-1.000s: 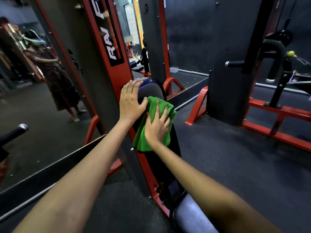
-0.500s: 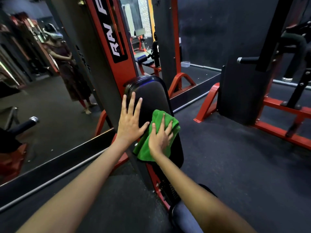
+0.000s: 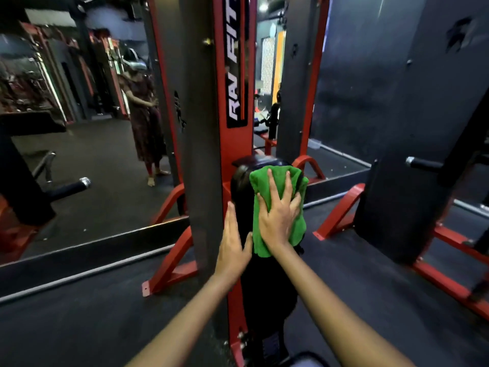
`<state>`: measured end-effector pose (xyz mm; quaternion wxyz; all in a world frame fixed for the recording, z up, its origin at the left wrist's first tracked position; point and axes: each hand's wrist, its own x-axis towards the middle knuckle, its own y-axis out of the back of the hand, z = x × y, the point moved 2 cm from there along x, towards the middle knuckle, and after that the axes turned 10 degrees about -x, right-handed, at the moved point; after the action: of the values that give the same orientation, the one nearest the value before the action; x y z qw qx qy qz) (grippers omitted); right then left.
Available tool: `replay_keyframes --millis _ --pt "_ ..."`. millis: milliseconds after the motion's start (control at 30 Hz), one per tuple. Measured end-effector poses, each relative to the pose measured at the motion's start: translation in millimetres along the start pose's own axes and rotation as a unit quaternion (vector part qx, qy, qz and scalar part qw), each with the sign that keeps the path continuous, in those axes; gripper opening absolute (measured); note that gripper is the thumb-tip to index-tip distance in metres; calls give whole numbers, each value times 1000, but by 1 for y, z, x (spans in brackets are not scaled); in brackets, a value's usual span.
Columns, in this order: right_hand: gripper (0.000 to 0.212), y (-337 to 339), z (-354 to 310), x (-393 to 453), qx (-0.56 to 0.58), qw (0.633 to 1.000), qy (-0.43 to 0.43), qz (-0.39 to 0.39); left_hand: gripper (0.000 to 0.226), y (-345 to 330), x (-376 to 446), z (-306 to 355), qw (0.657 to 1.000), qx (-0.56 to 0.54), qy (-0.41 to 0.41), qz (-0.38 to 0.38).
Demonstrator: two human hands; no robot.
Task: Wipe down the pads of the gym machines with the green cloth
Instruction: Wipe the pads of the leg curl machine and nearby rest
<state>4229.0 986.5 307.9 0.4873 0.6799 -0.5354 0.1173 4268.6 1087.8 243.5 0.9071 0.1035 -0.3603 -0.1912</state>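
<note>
The black back pad [image 3: 264, 276] of a red and black gym machine stands upright in front of me. A green cloth [image 3: 280, 181] lies flat against the upper part of the pad. My right hand [image 3: 279, 215] presses on the cloth with spread fingers. My left hand [image 3: 234, 242] rests flat along the pad's left edge, fingers straight, holding nothing. The cloth and my hands hide much of the upper pad.
The machine's red upright [image 3: 234, 96] rises just behind the pad. A wall mirror [image 3: 79, 128] on the left reflects a person and a chrome-tipped handle [image 3: 71, 188]. Another red-framed machine [image 3: 412, 181] stands at right, with dark rubber floor [image 3: 370, 300] between.
My right hand has slid the green cloth up to the top of the pad. My left hand moved down to the pad's left edge. The view swung upward and to the left.
</note>
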Motion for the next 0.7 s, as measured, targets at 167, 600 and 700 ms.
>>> replay_keyframes --millis 167,600,700 --pt "48 9 -16 43 3 991 123 51 76 -7 2 -18 996 -90 -5 -1" --pt "57 9 -37 67 -180 938 296 -5 80 -15 -2 -28 990 -135 -32 -6" --pt "62 11 -30 90 -133 975 177 -22 79 -18 -2 -30 989 -141 -37 2"
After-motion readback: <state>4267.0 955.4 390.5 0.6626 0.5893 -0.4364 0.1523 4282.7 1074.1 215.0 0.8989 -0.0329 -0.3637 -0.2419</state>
